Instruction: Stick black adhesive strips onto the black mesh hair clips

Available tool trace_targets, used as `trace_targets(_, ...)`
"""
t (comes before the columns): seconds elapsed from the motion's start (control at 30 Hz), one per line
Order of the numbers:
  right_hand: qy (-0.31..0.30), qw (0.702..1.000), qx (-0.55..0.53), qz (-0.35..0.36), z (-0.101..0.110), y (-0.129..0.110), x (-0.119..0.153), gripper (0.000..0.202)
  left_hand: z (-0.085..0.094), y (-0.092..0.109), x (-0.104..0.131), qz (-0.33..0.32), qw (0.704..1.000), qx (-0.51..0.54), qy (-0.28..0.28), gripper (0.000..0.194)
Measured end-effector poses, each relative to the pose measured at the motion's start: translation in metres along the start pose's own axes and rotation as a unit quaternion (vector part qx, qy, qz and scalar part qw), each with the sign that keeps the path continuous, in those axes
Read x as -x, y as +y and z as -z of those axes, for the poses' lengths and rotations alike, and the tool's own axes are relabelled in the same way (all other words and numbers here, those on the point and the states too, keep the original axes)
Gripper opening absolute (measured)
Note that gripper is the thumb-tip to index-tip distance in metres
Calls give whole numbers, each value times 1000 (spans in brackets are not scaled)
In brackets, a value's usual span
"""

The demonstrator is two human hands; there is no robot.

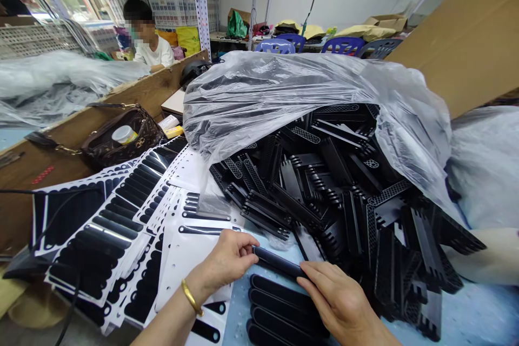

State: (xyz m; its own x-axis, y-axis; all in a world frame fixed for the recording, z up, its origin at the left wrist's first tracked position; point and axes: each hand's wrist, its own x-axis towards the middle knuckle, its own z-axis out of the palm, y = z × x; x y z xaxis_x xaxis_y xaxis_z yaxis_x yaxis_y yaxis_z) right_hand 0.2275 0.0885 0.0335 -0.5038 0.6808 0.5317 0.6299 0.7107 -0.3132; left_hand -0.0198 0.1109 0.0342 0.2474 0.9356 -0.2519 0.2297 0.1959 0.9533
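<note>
The light-blue bench (pixel 482 311) carries everything close to the person, with a torn clear plastic bag (pixel 284 78) spread over its far side. From the bag's mouth a heap of toothed black plastic parts (pixel 336 165) spills toward the bench's right side, while overlapping white sheets of black strip stickers (pixel 117 221) fan out along its left side. Near the middle of the bench's near edge, four smooth-faced black bars (pixel 279 311) lie side by side in a close row. Just beyond that row, the held black bar (pixel 278 262) spans the gap between the two hands, long face up. The right hand (pixel 338 294) has thumb and fingers nearly straight, closed on the bar's right end; the left hand (pixel 227 259), a gold bracelet (pixel 191 297) at its wrist, is curled, thumb and forefinger pinching the left end. Whether a strip lies on that face cannot be told. Handling it well probably calls for a firm right grip as an anchor, light left fingertips working squarely along the long edges, even pressure, and a smooth face free of smudges.
</note>
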Motion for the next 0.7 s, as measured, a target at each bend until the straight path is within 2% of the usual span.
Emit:
trace_targets(0.2, -16, 1000, 2, -9, 0, 0, 0, 23, -2, -5, -1, 8, 1000, 9, -5, 17)
trace_targets(0.43, -21, 1000, 21, -9, -2, 2, 3, 24, -2, -3, -1, 18, 1000, -1, 0, 20)
trace_targets(0.7, -26, 999, 45, -4, -1, -2, 0, 28, 2, -1, 1, 34, 999, 3, -21, 21)
